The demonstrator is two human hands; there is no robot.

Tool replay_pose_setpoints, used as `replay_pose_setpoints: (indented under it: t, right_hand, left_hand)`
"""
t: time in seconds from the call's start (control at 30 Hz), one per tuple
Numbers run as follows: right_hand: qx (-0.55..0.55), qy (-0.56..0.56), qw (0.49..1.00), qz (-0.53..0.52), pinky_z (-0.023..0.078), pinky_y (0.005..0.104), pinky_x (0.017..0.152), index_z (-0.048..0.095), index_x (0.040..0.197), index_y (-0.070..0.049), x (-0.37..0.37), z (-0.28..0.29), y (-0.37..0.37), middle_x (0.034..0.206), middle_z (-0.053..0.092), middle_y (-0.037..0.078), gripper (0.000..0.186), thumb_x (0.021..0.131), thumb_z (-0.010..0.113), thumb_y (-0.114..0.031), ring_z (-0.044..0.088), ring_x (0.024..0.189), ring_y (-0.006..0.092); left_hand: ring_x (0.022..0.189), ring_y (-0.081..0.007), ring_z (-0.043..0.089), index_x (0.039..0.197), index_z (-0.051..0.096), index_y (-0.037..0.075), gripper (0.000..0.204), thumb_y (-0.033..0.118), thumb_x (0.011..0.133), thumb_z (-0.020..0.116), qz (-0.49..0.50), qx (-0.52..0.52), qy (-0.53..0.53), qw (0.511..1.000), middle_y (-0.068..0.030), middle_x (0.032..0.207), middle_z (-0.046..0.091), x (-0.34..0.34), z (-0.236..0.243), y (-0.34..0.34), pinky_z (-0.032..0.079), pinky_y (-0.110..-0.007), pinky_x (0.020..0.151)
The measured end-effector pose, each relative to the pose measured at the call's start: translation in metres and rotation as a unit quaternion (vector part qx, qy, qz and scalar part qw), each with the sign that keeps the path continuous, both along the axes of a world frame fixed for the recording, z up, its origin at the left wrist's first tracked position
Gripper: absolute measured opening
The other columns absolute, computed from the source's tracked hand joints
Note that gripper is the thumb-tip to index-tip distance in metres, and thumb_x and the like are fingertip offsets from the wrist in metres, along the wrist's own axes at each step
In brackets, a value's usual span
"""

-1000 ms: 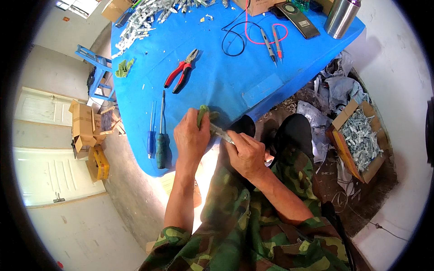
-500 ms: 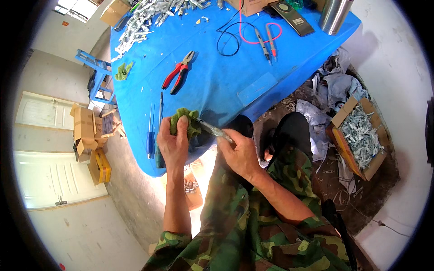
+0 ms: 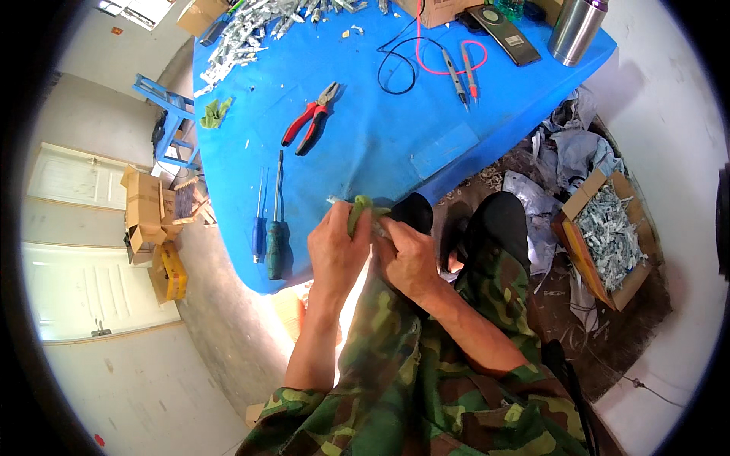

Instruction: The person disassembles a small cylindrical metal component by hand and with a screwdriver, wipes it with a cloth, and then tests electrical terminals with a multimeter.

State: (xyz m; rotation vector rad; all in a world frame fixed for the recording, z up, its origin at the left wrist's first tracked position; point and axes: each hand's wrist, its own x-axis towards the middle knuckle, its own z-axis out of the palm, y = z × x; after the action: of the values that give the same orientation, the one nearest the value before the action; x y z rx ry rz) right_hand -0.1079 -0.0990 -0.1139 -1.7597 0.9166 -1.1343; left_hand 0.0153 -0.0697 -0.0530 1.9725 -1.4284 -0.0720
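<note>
My left hand [image 3: 334,247] is closed over a crumpled green cloth [image 3: 360,209], which wraps a slender silvery, translucent piece. That piece's pale tip [image 3: 332,199] pokes out beyond the left fingers. Pressed close on the right, my right hand [image 3: 409,260] grips the piece's other end, mostly hidden by the fingers. Both hands are over the table's near edge, above my lap. Left of them, a green-handled screwdriver [image 3: 275,252] and a blue-handled screwdriver [image 3: 258,239] lie on the blue tablecloth [image 3: 365,144]. Farther back rest red-and-black pliers [image 3: 309,124].
Many slim silvery pieces [image 3: 251,38] are heaped at the far left, near another green cloth [image 3: 216,113]. Red and black test probes [image 3: 469,72], a dark flat device [image 3: 503,35] and a steel flask [image 3: 576,34] occupy the far right. An open carton [image 3: 612,235] of similar pieces sits on the floor.
My left hand has moved right, against the right hand, sliding the cloth along the slender piece. The green screwdriver handle is now uncovered. The view has shifted slightly.
</note>
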Motion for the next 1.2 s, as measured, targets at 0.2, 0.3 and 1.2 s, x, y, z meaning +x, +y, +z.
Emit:
replay_pose_setpoints:
  t: [0.2, 0.3, 1.2]
  right_hand:
    - [0.009, -0.026, 1.0, -0.013, 0.056, 0.0467, 0.068, 0.068, 0.114, -0.001, 0.004, -0.001, 0.004, 0.093, 0.071, 0.019, 0.028, 0.087, 0.075, -0.007, 0.07, 0.082, 0.0416]
    - [0.015, -0.027, 0.999, -0.014, 0.056, 0.0468, 0.067, 0.068, 0.113, -0.001, 0.004, -0.003, 0.004, 0.092, 0.071, 0.019, 0.028, 0.086, 0.076, -0.007, 0.07, 0.081, 0.0421]
    - [-0.055, -0.005, 0.998, -0.008, 0.054, 0.0462, 0.063, 0.067, 0.11, 0.0, 0.001, -0.003, 0.002, 0.085, 0.069, 0.017, 0.028, 0.084, 0.076, -0.004, 0.069, 0.074, 0.0388]
  left_hand:
    - [0.07, -0.0417, 0.068, 0.092, 0.062, 0.0, 0.019, 0.014, 0.093, 0.075, 0.043, -0.004, -0.002, 0.999, -0.0219, 0.081, 0.068, 0.007, -0.004, 0.004, 0.052, -0.045, 0.06]
    - [0.065, -0.0305, 0.068, 0.094, 0.065, -0.001, 0.019, 0.015, 0.096, 0.074, 0.101, -0.012, 0.074, 0.992, -0.0208, 0.079, 0.07, 0.022, 0.012, 0.008, 0.051, -0.038, 0.06]
    - [0.067, -0.0197, 0.066, 0.096, 0.064, -0.001, 0.021, 0.017, 0.095, 0.076, 0.048, -0.013, 0.045, 0.998, -0.015, 0.079, 0.069, 0.009, 0.019, 0.017, 0.052, -0.035, 0.062]
